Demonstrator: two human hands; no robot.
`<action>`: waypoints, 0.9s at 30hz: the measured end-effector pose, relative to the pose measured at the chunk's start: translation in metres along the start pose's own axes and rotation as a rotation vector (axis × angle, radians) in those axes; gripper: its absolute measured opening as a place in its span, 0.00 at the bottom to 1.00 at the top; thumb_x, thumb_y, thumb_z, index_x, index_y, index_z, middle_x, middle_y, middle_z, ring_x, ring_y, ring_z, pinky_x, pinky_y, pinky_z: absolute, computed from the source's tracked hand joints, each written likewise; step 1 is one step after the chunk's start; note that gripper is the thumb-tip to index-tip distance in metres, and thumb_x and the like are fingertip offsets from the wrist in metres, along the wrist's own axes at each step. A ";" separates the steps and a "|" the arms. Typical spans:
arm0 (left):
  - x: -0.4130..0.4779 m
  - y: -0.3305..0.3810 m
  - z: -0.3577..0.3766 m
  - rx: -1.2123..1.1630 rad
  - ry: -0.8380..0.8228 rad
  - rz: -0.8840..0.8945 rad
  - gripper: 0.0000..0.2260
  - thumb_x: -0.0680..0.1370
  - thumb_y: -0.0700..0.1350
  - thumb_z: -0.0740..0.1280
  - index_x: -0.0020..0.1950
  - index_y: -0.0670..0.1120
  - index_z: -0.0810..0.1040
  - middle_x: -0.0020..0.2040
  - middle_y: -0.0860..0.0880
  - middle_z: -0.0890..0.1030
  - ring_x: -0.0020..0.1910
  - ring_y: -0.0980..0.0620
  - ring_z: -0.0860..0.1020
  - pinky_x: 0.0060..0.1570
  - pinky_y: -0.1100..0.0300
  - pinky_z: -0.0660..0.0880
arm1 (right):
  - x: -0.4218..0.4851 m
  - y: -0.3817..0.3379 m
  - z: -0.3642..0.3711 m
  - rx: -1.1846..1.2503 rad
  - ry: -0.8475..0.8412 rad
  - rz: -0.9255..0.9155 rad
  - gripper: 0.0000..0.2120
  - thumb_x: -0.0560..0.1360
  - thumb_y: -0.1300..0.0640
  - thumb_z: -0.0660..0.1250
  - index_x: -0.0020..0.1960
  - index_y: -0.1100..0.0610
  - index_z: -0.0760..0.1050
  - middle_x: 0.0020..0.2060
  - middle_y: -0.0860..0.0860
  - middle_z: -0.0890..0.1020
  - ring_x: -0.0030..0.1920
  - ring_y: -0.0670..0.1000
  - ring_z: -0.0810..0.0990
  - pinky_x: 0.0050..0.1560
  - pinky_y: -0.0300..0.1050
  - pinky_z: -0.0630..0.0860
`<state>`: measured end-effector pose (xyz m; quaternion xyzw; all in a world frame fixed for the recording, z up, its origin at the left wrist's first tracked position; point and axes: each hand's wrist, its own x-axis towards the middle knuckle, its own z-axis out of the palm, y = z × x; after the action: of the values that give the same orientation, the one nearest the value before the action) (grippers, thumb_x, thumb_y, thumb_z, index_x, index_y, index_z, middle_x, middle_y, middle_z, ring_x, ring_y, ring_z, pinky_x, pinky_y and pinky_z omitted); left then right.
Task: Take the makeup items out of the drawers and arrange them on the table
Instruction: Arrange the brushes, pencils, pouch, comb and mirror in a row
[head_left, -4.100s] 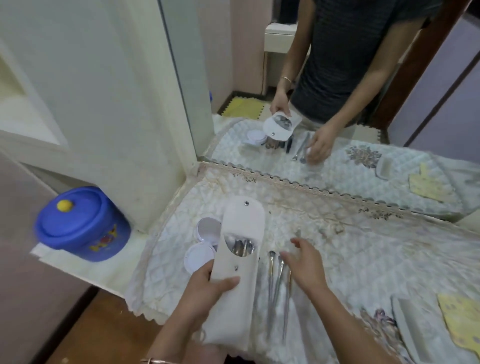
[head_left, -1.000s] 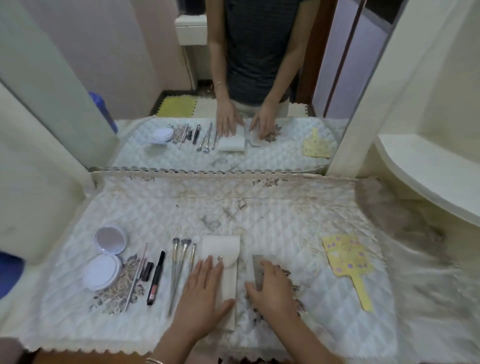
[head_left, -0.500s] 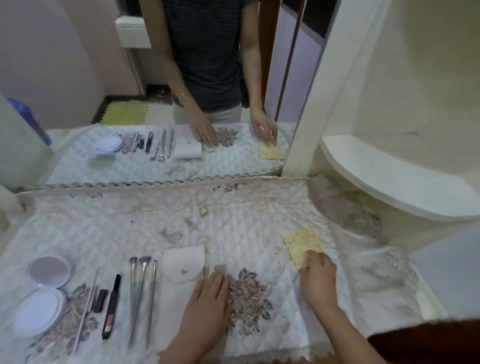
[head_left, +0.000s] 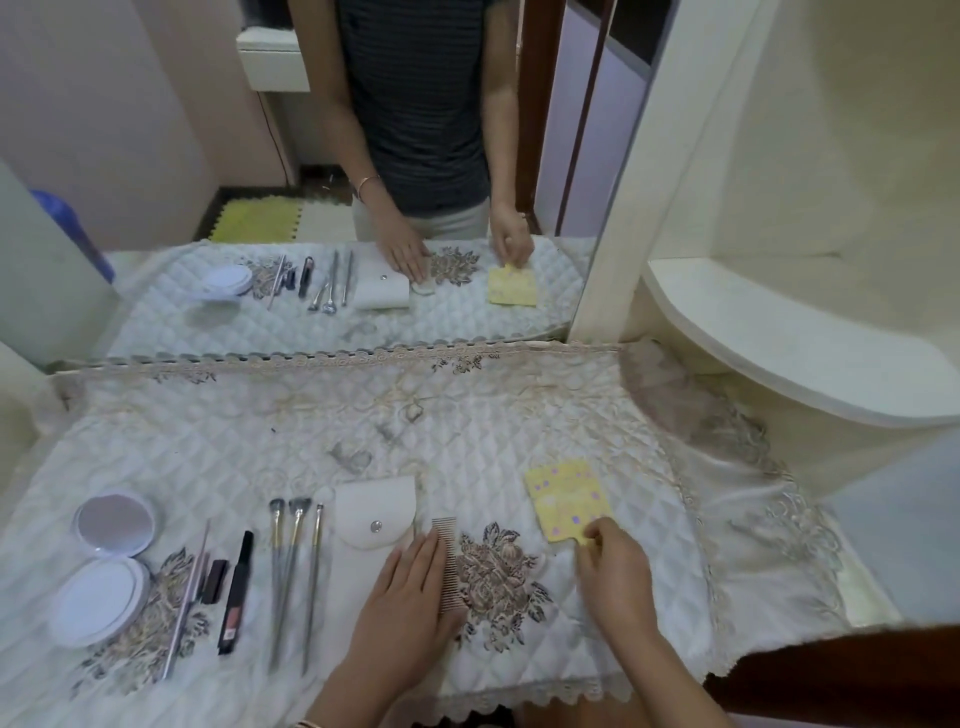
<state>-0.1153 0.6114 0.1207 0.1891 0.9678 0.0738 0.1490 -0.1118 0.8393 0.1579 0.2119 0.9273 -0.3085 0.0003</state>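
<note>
My left hand (head_left: 402, 608) lies flat with straight fingers on the white snap pouch (head_left: 371, 512), beside a small comb (head_left: 445, 564). My right hand (head_left: 615, 574) grips the handle of a yellow spotted hand mirror (head_left: 566, 499) that lies on the quilted table cover (head_left: 291, 431). Left of the pouch lie three makeup brushes (head_left: 293, 566), a black tube (head_left: 237, 587), a small dark stick (head_left: 215, 574), a thin pink stick (head_left: 188, 592) and an open round white compact (head_left: 106, 564).
A wall mirror (head_left: 322, 156) stands along the table's back edge and reflects the person and the items. A curved white shelf (head_left: 779, 338) juts out at the right. The table's front edge runs just under my wrists.
The view swung from left to right along the table. My right hand left the comb and went right to the yellow mirror's handle. My left hand moved from holding the pouch to resting flat on it.
</note>
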 end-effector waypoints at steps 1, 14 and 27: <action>0.000 -0.001 0.002 0.015 0.009 0.009 0.32 0.68 0.64 0.54 0.63 0.44 0.66 0.60 0.48 0.80 0.63 0.54 0.65 0.69 0.59 0.44 | -0.007 -0.006 0.006 0.008 -0.035 -0.016 0.04 0.74 0.62 0.63 0.49 0.60 0.74 0.40 0.54 0.78 0.44 0.55 0.76 0.38 0.42 0.66; 0.010 0.006 -0.004 -0.036 0.055 0.033 0.34 0.76 0.64 0.37 0.60 0.41 0.71 0.57 0.45 0.82 0.58 0.49 0.79 0.72 0.59 0.38 | -0.047 -0.039 0.031 0.012 -0.164 -0.039 0.11 0.74 0.55 0.65 0.54 0.57 0.71 0.35 0.45 0.67 0.41 0.49 0.69 0.39 0.38 0.63; 0.008 0.001 -0.001 -0.019 0.078 0.019 0.34 0.67 0.65 0.54 0.61 0.41 0.73 0.62 0.43 0.78 0.72 0.50 0.48 0.71 0.57 0.44 | -0.028 -0.037 0.045 -0.387 -0.211 -0.298 0.28 0.66 0.35 0.56 0.63 0.45 0.70 0.65 0.54 0.75 0.65 0.59 0.72 0.58 0.52 0.75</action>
<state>-0.1223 0.6152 0.1192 0.1937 0.9703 0.0918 0.1122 -0.1071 0.7761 0.1468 0.0358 0.9849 -0.1422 0.0924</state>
